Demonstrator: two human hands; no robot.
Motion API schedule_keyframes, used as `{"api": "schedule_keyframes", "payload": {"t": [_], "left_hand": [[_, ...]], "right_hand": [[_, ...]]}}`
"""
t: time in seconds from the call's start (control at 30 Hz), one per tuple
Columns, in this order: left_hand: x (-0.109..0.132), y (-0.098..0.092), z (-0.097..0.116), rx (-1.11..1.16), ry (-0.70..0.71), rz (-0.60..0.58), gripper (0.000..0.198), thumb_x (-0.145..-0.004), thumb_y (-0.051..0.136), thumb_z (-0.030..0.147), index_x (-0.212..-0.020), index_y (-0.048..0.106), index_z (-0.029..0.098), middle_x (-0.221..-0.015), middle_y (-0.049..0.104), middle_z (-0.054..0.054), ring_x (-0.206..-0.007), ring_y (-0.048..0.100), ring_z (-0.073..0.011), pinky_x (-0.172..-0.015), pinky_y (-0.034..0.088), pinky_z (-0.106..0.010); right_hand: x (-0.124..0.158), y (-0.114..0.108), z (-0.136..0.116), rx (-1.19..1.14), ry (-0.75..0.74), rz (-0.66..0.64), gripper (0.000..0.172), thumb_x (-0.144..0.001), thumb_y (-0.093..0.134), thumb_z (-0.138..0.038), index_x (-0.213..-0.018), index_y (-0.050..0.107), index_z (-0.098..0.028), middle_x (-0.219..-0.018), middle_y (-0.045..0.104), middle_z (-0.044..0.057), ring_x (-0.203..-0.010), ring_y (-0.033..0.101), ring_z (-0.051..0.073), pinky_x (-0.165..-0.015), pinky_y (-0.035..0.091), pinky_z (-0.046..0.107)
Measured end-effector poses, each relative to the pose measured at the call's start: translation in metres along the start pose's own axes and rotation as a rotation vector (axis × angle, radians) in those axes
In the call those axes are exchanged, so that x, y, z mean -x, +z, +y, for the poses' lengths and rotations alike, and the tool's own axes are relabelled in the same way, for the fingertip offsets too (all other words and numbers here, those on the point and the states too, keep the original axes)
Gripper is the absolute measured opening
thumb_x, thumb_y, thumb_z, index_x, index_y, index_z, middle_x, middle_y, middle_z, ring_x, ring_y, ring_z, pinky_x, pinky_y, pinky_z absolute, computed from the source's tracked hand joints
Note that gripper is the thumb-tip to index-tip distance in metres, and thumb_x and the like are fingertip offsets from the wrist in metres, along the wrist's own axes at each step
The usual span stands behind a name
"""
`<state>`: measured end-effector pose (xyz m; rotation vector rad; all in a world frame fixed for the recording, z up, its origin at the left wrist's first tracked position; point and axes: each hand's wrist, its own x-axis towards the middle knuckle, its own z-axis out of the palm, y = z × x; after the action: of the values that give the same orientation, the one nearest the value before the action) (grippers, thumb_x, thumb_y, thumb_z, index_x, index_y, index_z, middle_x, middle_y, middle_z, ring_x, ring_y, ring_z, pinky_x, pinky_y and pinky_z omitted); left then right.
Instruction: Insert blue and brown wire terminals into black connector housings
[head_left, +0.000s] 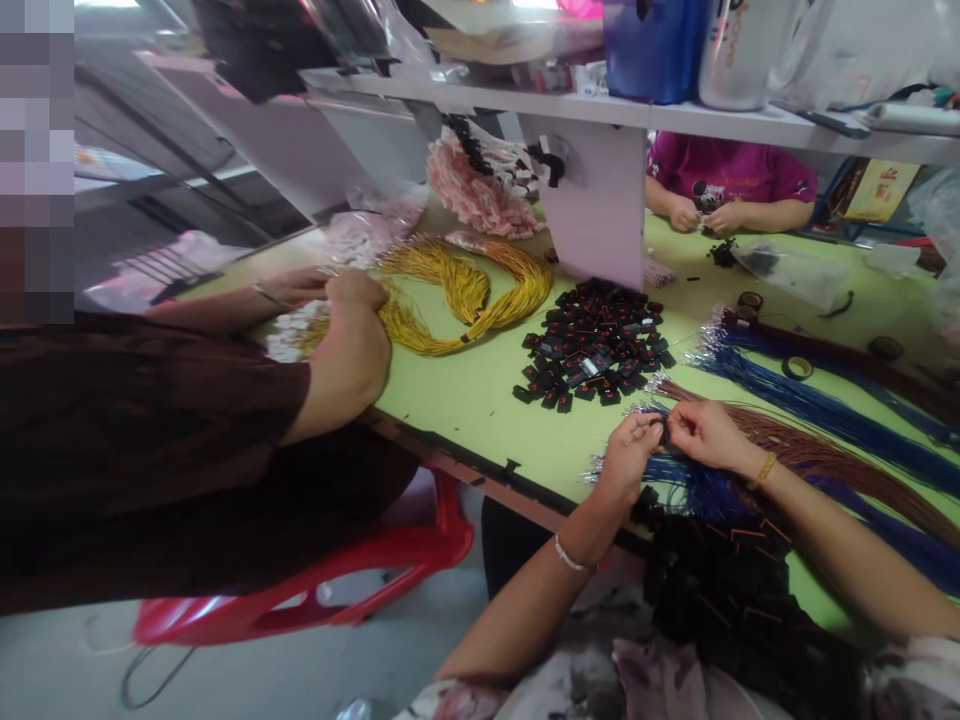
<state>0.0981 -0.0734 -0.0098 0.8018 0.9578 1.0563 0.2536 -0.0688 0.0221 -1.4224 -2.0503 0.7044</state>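
My left hand (628, 455) and my right hand (701, 432) meet at the front edge of the green table (480, 400), fingers pinched together around a small black connector and wire ends that I can barely make out. Under them lie bundles of blue wires (817, 410) and brown wires (825, 455) with bare metal tips. A pile of small black connectors (592, 345) sits just beyond my hands. A heap of wired black connectors (720, 590) rests in my lap.
A person in a dark brown top (150, 450) sits left on a red chair (315, 590), handling yellow wires (465, 295). Another person in a magenta shirt (720, 175) works across the table. A white shelf (637, 115) with a post (600, 210) stands over the table.
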Motion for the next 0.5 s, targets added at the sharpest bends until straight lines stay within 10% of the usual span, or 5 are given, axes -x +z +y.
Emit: {"api": "schedule_keyframes", "payload": {"t": [0.13,0.23,0.37,0.5], "left_hand": [[0.028,0.02,0.019,-0.318,0.31,-0.037,0.023,-0.08,0.06,0.031,-0.1,0.061,0.018,-0.088,0.063,-0.005,-0.076,0.058,-0.0142,-0.07,0.046,-0.027],[0.056,0.05,0.029,-0.598,0.542,-0.312,0.025,-0.083,0.058,0.032,-0.105,0.064,0.021,-0.099,0.066,-0.007,-0.09,0.06,-0.019,-0.082,0.046,-0.031],[0.069,0.083,0.02,-0.772,0.685,-0.921,0.035,-0.077,0.063,0.049,-0.096,0.068,0.02,-0.091,0.068,-0.009,-0.089,0.061,-0.0235,-0.083,0.046,-0.034],[0.07,0.091,0.004,-0.851,0.738,-1.012,0.047,-0.071,0.062,0.062,-0.089,0.069,0.018,-0.087,0.067,-0.013,-0.088,0.061,-0.0271,-0.08,0.046,-0.036]], "right_hand": [[-0.005,-0.033,0.0,-0.16,0.092,-0.008,0.028,-0.086,0.048,-0.037,-0.071,0.059,-0.015,-0.062,0.055,-0.001,-0.056,0.044,0.01,-0.053,0.034,0.02],[-0.009,-0.047,-0.006,-0.216,0.154,-0.14,0.028,-0.084,0.051,-0.04,-0.072,0.059,-0.016,-0.06,0.053,-0.002,-0.054,0.042,0.009,-0.05,0.033,0.02],[-0.011,-0.032,-0.015,-0.175,0.061,-0.405,0.019,-0.08,0.055,-0.031,-0.071,0.06,-0.016,-0.06,0.054,-0.002,-0.054,0.042,0.009,-0.052,0.032,0.02],[-0.008,-0.003,-0.013,0.017,0.008,-0.397,0.009,-0.075,0.06,-0.024,-0.07,0.06,-0.017,-0.06,0.055,-0.003,-0.052,0.041,0.009,-0.051,0.028,0.02]]}}
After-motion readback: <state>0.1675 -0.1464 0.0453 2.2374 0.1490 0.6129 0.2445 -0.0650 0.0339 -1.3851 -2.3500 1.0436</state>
